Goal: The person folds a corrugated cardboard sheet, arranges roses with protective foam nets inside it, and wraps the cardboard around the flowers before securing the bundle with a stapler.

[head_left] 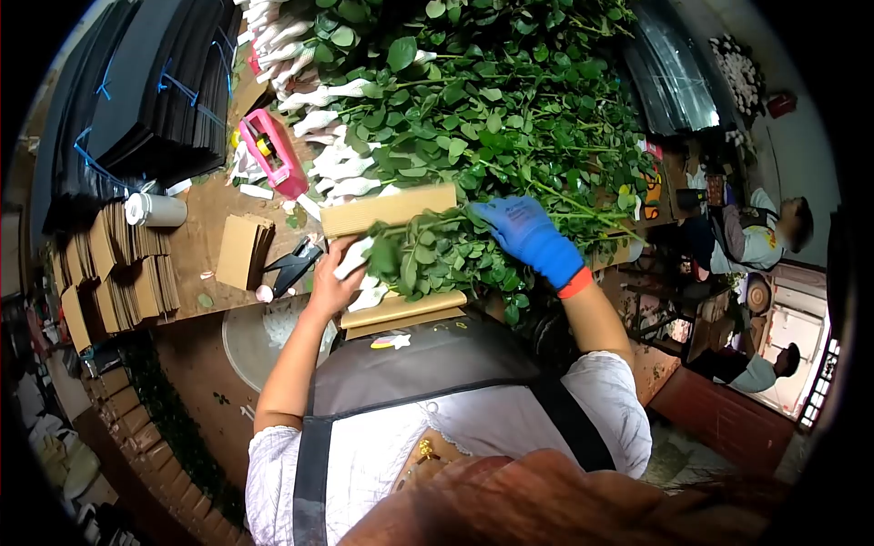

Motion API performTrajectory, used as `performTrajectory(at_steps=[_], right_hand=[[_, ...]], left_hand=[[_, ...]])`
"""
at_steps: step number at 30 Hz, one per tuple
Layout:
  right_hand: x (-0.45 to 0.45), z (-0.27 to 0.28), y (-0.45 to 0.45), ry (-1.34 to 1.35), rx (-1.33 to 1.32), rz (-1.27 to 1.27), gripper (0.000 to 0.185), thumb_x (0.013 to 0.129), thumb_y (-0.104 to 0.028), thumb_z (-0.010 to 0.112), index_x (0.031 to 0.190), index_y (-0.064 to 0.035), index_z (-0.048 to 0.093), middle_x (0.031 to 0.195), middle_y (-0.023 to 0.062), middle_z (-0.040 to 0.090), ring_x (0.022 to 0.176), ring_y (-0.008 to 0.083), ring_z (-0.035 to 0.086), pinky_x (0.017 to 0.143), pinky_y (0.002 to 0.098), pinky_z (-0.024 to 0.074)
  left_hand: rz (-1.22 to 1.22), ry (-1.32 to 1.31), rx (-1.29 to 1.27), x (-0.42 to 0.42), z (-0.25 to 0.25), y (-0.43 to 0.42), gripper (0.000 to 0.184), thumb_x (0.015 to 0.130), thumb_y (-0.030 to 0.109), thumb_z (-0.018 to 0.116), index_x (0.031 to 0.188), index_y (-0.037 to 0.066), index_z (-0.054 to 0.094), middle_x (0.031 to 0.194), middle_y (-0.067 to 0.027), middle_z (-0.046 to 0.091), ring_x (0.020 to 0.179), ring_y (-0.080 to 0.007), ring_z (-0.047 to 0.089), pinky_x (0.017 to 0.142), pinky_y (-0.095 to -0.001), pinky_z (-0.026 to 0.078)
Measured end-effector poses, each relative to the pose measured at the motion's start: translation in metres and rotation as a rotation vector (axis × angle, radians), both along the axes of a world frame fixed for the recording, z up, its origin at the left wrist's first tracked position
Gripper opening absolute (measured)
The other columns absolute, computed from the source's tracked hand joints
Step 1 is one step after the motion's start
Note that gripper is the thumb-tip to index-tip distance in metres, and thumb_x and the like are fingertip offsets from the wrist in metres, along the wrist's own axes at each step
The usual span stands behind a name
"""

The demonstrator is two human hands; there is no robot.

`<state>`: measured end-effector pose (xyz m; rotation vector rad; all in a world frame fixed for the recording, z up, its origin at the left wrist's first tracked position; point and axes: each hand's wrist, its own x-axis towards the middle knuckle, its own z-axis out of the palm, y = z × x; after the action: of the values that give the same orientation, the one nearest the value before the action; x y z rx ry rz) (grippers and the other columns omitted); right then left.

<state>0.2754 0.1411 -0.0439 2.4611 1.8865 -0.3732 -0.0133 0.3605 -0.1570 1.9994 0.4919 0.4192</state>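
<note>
In front of my body lies a bunch of leafy rose stems (428, 259), their heads in white net sleeves (353, 258), between two brown cardboard flaps (391, 209). My bare left hand (335, 280) is closed at the head end, its fingers against a white-sleeved rose and the cardboard's edge. At the stem end, my right hand (526, 235), in a blue glove with an orange cuff, is closed over the green stems. Its fingertips are partly hidden among the leaves. The near cardboard flap (405, 309) rests against my dark apron.
A large heap of roses (510, 100) covers the table's far side. Left are a pink tape dispenser (273, 153), a black stapler (296, 264), folded cardboard pieces (244, 250), a white cup (155, 210) and black sheet stacks (164, 91). Two people (760, 232) are at the right.
</note>
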Motion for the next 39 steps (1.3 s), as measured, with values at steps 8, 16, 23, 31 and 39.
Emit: performTrajectory(at_steps=[8,16,23,31,39], right_hand=[[-0.013,-0.052,-0.004,-0.087,-0.353,0.076,0.031,0.090,-0.015,0.056,0.119,-0.0182,0.064,0.094,0.0107,0.069,0.094,0.0278,0.069,0.075,0.0446,0.0529],[0.034,-0.012,0.031,-0.194,0.554,-0.300,0.042,0.085,-0.021,0.068,0.126,-0.0126,0.064,0.114,0.0142,0.068,0.102,0.0329,0.064,0.093,0.0422,0.0501],[0.084,-0.050,0.033,-0.300,0.138,-0.319,0.039,0.080,-0.023,0.073,0.118,-0.0185,0.067,0.111,0.0105,0.068,0.100,0.0329,0.064,0.087,0.0460,0.0498],[0.121,-0.070,0.030,-0.545,0.068,-0.150,0.028,0.076,-0.024,0.073,0.102,-0.0164,0.068,0.119,0.0075,0.066,0.113,0.0287,0.059,0.101,0.0471,0.0425],[0.118,0.060,-0.026,-0.422,0.576,-0.124,0.046,0.081,-0.003,0.066,0.124,-0.0173,0.066,0.123,0.0082,0.066,0.115,0.0306,0.060,0.104,0.0461,0.0451]], left_hand=[[-0.083,0.050,0.037,0.001,0.004,0.003,0.046,0.083,0.011,0.073,0.127,0.011,0.059,0.109,-0.0147,0.064,0.095,-0.0320,0.065,0.081,-0.0403,0.053],[-0.025,0.106,0.219,0.005,0.010,-0.003,0.043,0.082,0.011,0.066,0.123,0.010,0.055,0.108,-0.0130,0.055,0.098,-0.0344,0.061,0.077,-0.0451,0.052],[-0.038,0.130,0.167,0.002,0.004,-0.002,0.040,0.084,0.011,0.062,0.124,0.009,0.056,0.103,-0.0152,0.060,0.095,-0.0370,0.062,0.083,-0.0477,0.050],[-0.039,0.028,0.220,0.001,-0.007,-0.004,0.046,0.084,0.005,0.057,0.129,0.011,0.057,0.106,-0.0132,0.054,0.101,-0.0321,0.057,0.087,-0.0418,0.048],[-0.004,-0.024,0.155,0.001,-0.012,-0.005,0.044,0.084,0.010,0.062,0.128,0.009,0.058,0.100,-0.0126,0.057,0.093,-0.0307,0.058,0.086,-0.0404,0.047]])
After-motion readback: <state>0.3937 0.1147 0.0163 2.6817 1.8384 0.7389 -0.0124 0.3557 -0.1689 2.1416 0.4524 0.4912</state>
